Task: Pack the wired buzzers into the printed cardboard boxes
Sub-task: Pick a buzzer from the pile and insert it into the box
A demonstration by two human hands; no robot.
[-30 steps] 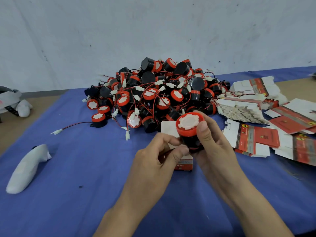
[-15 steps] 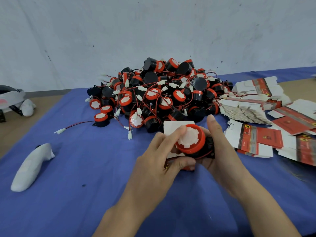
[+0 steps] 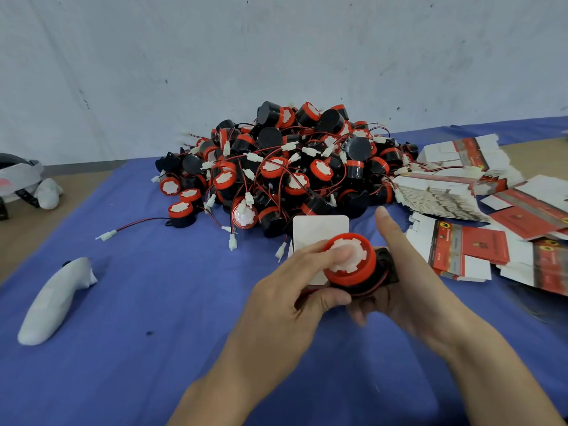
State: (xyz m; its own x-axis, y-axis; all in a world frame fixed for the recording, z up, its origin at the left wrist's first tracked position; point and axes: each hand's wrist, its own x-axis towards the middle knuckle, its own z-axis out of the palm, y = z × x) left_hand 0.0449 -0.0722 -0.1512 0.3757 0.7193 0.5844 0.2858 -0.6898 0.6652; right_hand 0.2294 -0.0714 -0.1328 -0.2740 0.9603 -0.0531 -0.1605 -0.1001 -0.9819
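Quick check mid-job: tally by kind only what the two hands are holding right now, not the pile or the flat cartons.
Wired buzzer: 1
Printed cardboard box, flap open: 1
Total: 2

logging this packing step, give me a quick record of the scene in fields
held item: buzzer, red cap up, in front of the box with its white flap raised
left hand: pinches the buzzer, finger on its white top
right hand: fingers curled under the buzzer, thumb raised
stock: buzzer pile behind the hands
flat boxes: stacked at right
surface: blue cloth
other: white object at left
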